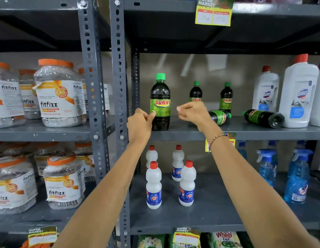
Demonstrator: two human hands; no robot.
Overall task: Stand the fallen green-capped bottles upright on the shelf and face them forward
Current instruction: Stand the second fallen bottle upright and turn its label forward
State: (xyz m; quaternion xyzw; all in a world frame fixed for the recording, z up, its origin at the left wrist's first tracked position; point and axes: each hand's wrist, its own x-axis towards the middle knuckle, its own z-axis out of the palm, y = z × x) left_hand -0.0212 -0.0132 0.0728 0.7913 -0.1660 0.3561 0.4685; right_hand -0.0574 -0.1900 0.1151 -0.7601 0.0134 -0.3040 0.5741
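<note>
Head view: grey shelf [245,130] carries five green-capped bottles. Nearest bottle [160,102] stands upright, label forward; my left hand [140,122] touches its left side, grip loosely curled. My right hand [193,111] hovers beside it, grip narrow, empty. Two fallen bottles [220,117] [263,118] lie right; two upright bottles [195,92] [226,96] stand far.

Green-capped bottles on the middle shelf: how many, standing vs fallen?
5. Standing: front bottle by the left hand, two at the back. Fallen: one behind the right hand, one further right.
</note>
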